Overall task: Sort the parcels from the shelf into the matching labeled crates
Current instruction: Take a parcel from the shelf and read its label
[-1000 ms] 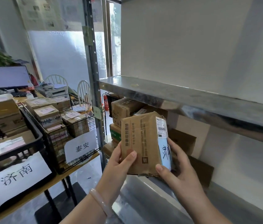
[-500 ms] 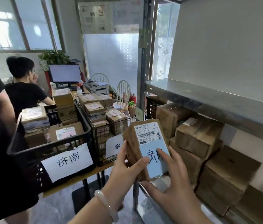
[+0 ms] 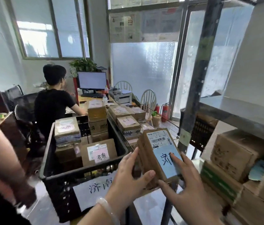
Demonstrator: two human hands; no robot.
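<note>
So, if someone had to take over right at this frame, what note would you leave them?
Left hand grips the parcel by its left side. The right hand holds its near end, fingers on the blue label.
The parcel is off the shelf, held by the right rim of the black crate. The crate's paper sign seems to match the label, which a finger part-covers.
Done: several parcels lie in this crate.
Left: put this one in, then sort the boxes on the shelf.

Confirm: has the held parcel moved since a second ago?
Yes. The parcel moved left: it was right of the shelf post, now it is left of it, near the black crate.
</note>
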